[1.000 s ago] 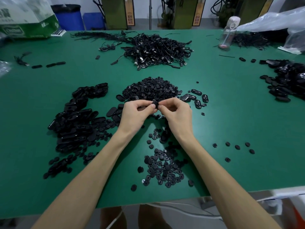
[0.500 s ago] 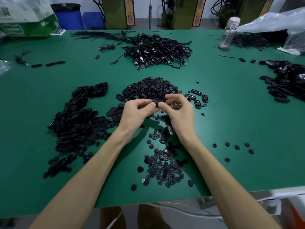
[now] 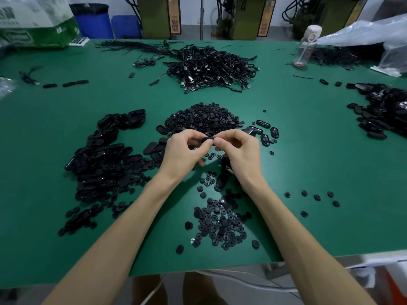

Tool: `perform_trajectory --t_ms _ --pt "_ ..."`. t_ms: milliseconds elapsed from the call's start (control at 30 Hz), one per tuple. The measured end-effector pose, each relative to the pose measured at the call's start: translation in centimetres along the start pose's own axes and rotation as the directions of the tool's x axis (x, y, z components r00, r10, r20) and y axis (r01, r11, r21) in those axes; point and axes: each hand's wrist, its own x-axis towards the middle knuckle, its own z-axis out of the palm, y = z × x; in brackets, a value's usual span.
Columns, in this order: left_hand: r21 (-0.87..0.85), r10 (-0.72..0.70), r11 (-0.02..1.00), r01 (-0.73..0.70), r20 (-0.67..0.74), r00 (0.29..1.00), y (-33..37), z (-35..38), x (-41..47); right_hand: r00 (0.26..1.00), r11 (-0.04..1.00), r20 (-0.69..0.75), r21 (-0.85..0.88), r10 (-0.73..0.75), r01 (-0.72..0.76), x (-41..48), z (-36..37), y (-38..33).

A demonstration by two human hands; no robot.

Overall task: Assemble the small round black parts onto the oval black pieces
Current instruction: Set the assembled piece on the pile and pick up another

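My left hand (image 3: 184, 151) and my right hand (image 3: 241, 151) meet above the middle of the green table (image 3: 319, 155). Between their fingertips they pinch one small black oval piece (image 3: 207, 139); fingers hide most of it. A heap of small round black parts (image 3: 202, 119) lies just behind the hands. A second scatter of round parts (image 3: 220, 223) lies below my wrists near the front edge. A big pile of oval black pieces (image 3: 103, 164) spreads out to the left.
A tangle of black cables (image 3: 211, 67) sits at the back centre. More black oval pieces (image 3: 385, 113) lie at the right edge. A clear bottle (image 3: 306, 48), plastic bags (image 3: 374, 34) and a green-white box (image 3: 33, 25) stand along the back. Several loose round parts (image 3: 317, 198) dot the right.
Both hands have stayed together over the same spot. The fingers have shifted slightly round the small black piece, and my right hand has turned a little.
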Motion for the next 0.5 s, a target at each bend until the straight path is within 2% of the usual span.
perform_trajectory --t_ms 200,500 --pt "0.051 0.04 0.998 -0.043 0.07 0.997 -0.41 -0.02 0.13 0.999 0.998 0.024 -0.034 -0.047 0.048 0.06 -0.01 0.15" --pt "-0.117 0.052 0.992 -0.037 0.127 0.991 -0.39 0.17 -0.01 0.999 0.999 0.021 -0.011 -0.039 0.039 0.12 -0.23 0.27"
